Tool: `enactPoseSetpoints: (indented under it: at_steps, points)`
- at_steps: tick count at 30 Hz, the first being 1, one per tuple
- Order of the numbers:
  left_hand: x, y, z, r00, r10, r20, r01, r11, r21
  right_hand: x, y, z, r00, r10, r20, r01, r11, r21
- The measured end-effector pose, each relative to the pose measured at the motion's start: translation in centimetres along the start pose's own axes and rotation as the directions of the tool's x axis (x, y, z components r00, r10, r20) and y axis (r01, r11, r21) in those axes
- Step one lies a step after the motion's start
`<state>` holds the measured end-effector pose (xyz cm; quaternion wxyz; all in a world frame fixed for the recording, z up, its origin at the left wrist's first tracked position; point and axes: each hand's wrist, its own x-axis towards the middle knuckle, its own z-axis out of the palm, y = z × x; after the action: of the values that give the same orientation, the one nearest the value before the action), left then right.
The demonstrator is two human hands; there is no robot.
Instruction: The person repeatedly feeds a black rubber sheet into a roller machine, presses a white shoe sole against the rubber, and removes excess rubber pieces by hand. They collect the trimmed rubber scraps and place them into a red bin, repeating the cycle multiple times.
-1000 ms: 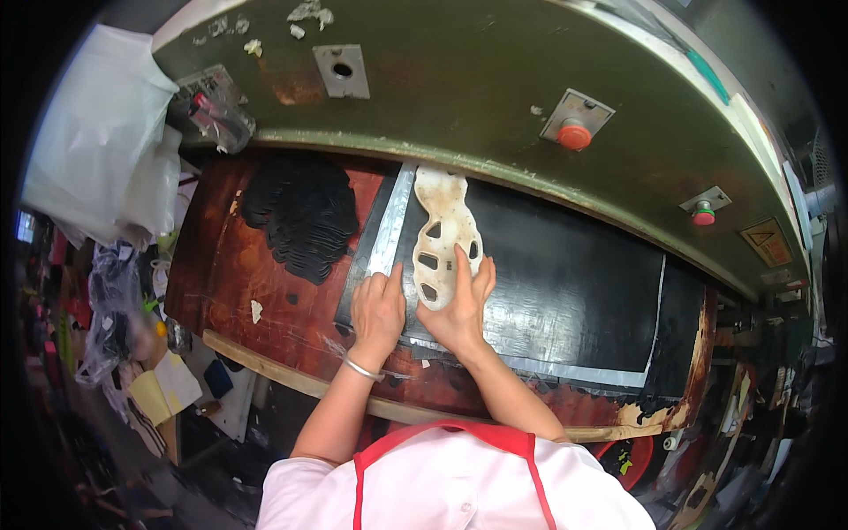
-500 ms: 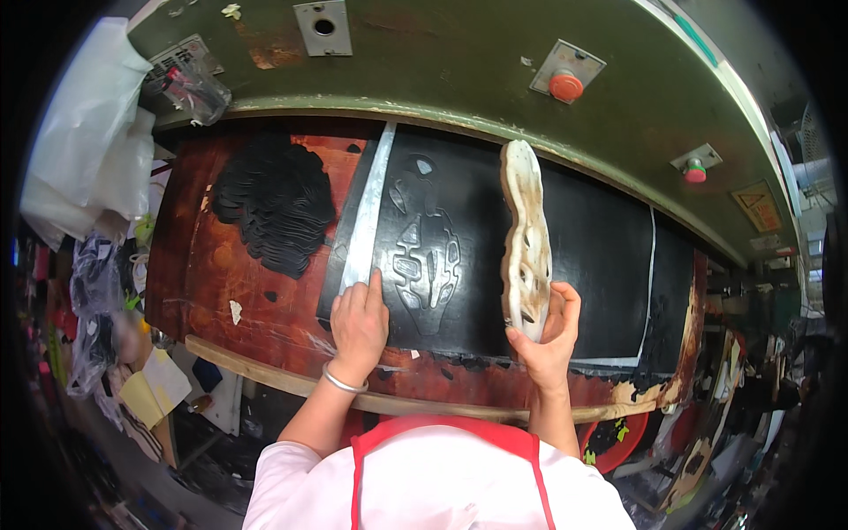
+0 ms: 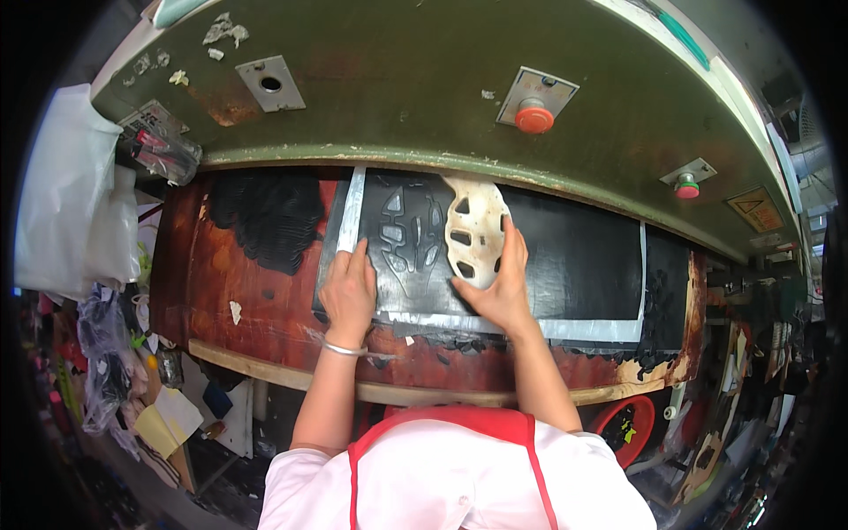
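Note:
A cream, sole-shaped cutting die (image 3: 476, 231) with several dark openings lies flat, or nearly so, on a black rubber-like sheet (image 3: 574, 256). My right hand (image 3: 502, 287) grips its near end and right edge, thumb at the near end and fingers along the side. Just left of the die, a sole-shaped pattern of outlines and cut-outs (image 3: 406, 234) shows in the sheet. My left hand (image 3: 350, 296) rests near the sheet's left edge, fingers stretched forward beside a pale strip (image 3: 352, 208). The die's far end is partly under the machine's front edge.
A fanned pile of black cut pieces (image 3: 269, 221) sits on the red-brown board (image 3: 230, 305) to the left. Beyond it all stands a green machine front (image 3: 389, 97) with a red push button (image 3: 533, 116). Below right is a red bucket (image 3: 643, 433) holding black scraps.
My right hand has tipped the die from standing on edge to lying flat, left against the pattern. My left hand stays by the pale strip. The whole view has shifted a little.

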<state>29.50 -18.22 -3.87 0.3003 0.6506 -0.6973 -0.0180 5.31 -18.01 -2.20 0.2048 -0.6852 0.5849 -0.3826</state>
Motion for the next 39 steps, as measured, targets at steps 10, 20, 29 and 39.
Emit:
enactPoseSetpoints:
  at_steps: [10,20,29,39]
  points:
    - [0.1,1.8,-0.3,0.996,0.057,0.075,-0.043,0.982,-0.184,12.0,8.9,-18.0,0.706,-0.025,-0.707,-0.259,0.921,-0.291]
    - [3.7,1.9,3.5,0.983,-0.08,0.167,0.109,0.978,-0.175,10.1,11.9,-17.1,0.706,0.018,-0.708,-0.289,0.92,-0.265]
    - [-0.6,2.0,3.9,0.999,-0.052,0.002,0.052,0.977,-0.206,-6.8,8.4,-9.7,0.954,0.301,0.019,-0.294,0.942,-0.163]
    - [-10.7,0.4,-2.2,0.991,-0.05,0.124,0.08,0.965,-0.249,-11.5,4.0,-10.0,0.995,0.095,-0.012,-0.095,0.995,-0.001]
